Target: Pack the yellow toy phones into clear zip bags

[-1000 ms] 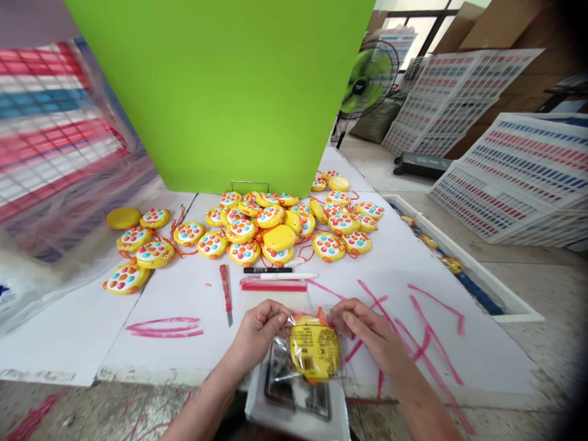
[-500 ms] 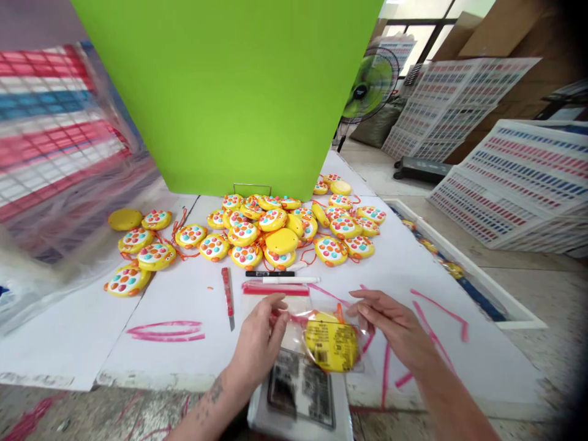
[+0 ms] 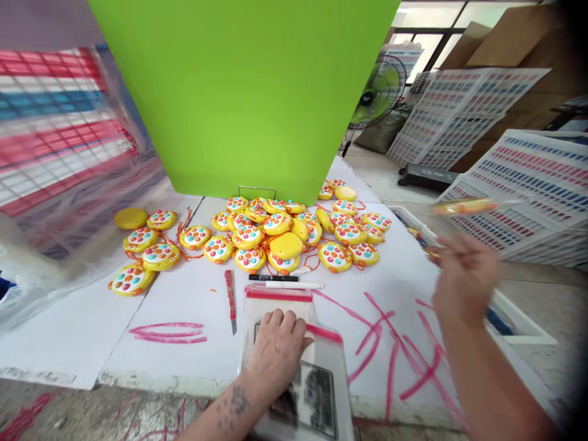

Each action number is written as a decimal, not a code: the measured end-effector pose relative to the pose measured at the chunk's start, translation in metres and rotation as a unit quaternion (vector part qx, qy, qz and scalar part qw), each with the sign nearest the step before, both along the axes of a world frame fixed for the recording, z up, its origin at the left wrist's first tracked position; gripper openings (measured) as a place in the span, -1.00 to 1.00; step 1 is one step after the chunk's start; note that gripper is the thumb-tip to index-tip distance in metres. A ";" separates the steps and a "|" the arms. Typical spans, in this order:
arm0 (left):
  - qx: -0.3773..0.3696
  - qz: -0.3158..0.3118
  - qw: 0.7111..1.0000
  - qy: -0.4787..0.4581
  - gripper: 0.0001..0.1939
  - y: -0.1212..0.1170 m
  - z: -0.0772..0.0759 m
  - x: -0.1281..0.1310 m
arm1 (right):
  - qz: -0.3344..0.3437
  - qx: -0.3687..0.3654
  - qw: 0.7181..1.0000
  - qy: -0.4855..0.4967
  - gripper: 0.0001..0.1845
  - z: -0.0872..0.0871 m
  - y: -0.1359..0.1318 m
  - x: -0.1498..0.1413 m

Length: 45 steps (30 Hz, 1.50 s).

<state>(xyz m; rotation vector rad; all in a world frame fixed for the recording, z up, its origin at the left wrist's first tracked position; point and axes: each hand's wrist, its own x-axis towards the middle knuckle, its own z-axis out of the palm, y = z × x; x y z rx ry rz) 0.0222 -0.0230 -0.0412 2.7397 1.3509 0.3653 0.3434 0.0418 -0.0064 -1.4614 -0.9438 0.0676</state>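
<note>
Before the green panel (image 3: pixel 248 92): at least two clear bags (image 3: pixel 340 373), one red knife (image 3: pixel 230 300), one black marker (image 3: pixel 271 278), one white marker (image 3: pixel 294 285). Left of its foot, five yellow toys (image 3: pixel 131 280); close before it, over a dozen heaped toys (image 3: pixel 287 246), overlapping, exact count unclear. Right of it, one fan (image 3: pixel 379 95), one blurred toy (image 3: pixel 468 206).

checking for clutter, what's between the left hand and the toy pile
Between the left hand and toy pile, the head view shows a clear bag's red top, a white marker and a black marker.
</note>
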 end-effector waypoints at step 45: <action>0.032 -0.124 0.984 -0.125 -0.84 -0.002 -0.006 -0.005 | 0.252 -0.167 0.939 0.167 -0.48 -0.047 -0.069 -0.138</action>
